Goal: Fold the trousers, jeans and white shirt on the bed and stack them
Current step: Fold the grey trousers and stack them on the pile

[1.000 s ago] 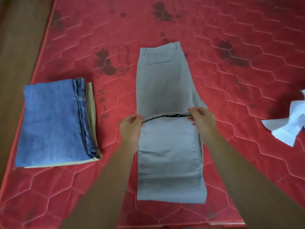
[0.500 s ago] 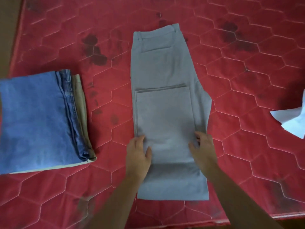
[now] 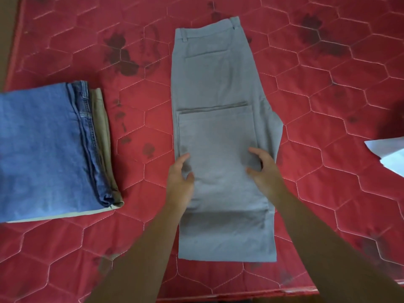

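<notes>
Trousers (image 3: 216,84), the grey pair, lie straight ahead of you on the bed (image 3: 328,110), long axis running away from you: waistband far, folded end near the bed's edge, hems doubled up to about the middle. Your left hand (image 3: 180,178) and right hand (image 3: 263,169) rest on the doubled part, one at each long edge, fingers loosely spread, gripping nothing. Both are equally near, so the next fold likely goes towards the waistband. Folded jeans (image 3: 43,149) sit at your left, the white shirt (image 3: 389,152) at your right.
</notes>
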`<state>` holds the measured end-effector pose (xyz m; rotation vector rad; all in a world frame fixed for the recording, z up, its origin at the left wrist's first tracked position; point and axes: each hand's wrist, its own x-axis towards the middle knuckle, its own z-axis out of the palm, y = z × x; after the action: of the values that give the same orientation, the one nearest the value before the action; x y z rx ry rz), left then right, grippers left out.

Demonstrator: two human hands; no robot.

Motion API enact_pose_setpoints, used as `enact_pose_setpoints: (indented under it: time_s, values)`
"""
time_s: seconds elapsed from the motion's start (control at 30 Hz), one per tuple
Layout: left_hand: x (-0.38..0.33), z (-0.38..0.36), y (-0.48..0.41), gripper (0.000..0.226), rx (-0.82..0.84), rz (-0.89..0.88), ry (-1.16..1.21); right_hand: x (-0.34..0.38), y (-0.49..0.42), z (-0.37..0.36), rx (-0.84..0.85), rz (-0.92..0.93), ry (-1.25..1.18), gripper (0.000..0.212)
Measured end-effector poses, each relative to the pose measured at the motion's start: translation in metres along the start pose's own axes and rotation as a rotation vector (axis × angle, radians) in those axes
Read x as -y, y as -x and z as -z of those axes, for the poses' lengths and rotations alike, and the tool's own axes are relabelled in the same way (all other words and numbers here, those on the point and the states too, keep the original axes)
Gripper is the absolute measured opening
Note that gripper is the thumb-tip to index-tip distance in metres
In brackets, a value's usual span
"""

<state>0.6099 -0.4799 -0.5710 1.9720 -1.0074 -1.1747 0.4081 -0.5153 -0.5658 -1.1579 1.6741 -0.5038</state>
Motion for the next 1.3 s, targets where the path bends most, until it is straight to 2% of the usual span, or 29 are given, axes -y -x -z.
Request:
enact_pose_setpoints:
  time_s: [0.1, 0.33, 0.43, 0.53, 0.6, 0.7, 0.77, 0.83, 0.93, 1.13, 1.23, 1.3]
  values:
    - [-0.011, 0.001, -0.012, 0.051, -0.021, -0.031, 0.031, 0.007, -0.005, -0.001, 0.003, 0.075, 0.020, 0.050]
    - [-0.035, 0.017, -0.015, 0.053, -0.077, -0.296, 0.017, 0.035, -0.010, 0.006, -0.046, 0.247, -0.110, 0.054]
    - [-0.028, 0.019, -0.032, 0.055, -0.051, -0.224, -0.104, 0.035, -0.027, 0.009, -0.014, 0.199, -0.025, 0.060]
    - [-0.010, 0.012, -0.025, 0.059, 0.014, -0.130, -0.510, 0.021, -0.028, 0.006, 0.019, 0.073, 0.139, 0.061]
    - [0.001, 0.006, -0.004, 0.053, -0.034, -0.305, -0.736, 0.010, -0.010, 0.000, -0.041, 0.131, 0.315, 0.057]
    - [0.025, -0.013, 0.034, 0.042, 0.040, -0.531, -0.770, -0.014, 0.027, -0.023, -0.151, 0.412, 0.605, 0.046]
    - [0.045, -0.024, 0.055, 0.047, 0.098, -0.523, -0.830, -0.033, 0.051, -0.049, -0.040, 0.505, 0.738, 0.047]
    - [0.067, -0.025, 0.068, 0.051, 0.085, -0.503, -0.911, -0.051, 0.068, -0.068, 0.027, 0.547, 0.862, 0.050]
    - [0.087, -0.017, 0.083, 0.055, 0.050, -0.490, -0.993, -0.079, 0.077, -0.057, -0.007, 0.515, 0.966, 0.057]
    - [0.092, -0.005, 0.104, 0.051, -0.005, -0.449, -0.985, -0.098, 0.093, -0.011, -0.073, 0.402, 1.026, 0.053]
    - [0.076, -0.015, 0.107, 0.044, -0.097, -0.482, -0.880, -0.082, 0.103, -0.031, -0.184, 0.442, 0.947, 0.047]
    - [0.074, -0.024, 0.109, 0.044, -0.106, -0.489, -0.863, -0.076, 0.113, -0.059, -0.149, 0.511, 0.913, 0.048]
